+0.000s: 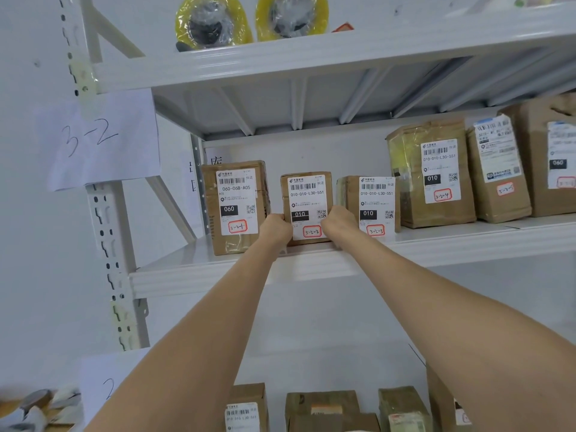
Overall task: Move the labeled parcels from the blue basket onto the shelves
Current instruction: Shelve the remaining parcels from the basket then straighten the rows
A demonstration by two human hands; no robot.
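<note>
Both my arms reach up and forward, bare and nearly straight. The left comes in from 7 o'clock and the right from 4 o'clock, and they meet at one small brown parcel (307,194) near the middle of my view. My left hand (276,227) is on the parcel's lower left edge and my right hand (338,221) on its lower right edge, wrists bent slightly back. The fingers (279,217) of each hand are curled and clamped on the box from opposite sides, and between them I can read its white label and a red-bordered tag marked 3-2-2.

The parcel stands upright on the middle shelf (202,275), close to the front lip, label facing me. At its 9 o'clock is a taller parcel tagged 3-2-1 (235,207), near my left knuckles. At its 3 o'clock is the parcel tagged 3-2-3 (369,204), just beside my right hand; I cannot tell whether they touch. Further toward 3 o'clock along the same shelf stands the larger parcel tagged 3-2-4 (431,173), with two more brown parcels beyond it.

At 9 o'clock a paper sign (96,141) reading 3-2 hangs on the shelf upright. At 12 o'clock, on the shelf above, are two yellow-wrapped bundles (213,21). At 6 o'clock, under my forearms, more brown boxes (322,406) sit on the lower shelf.
</note>
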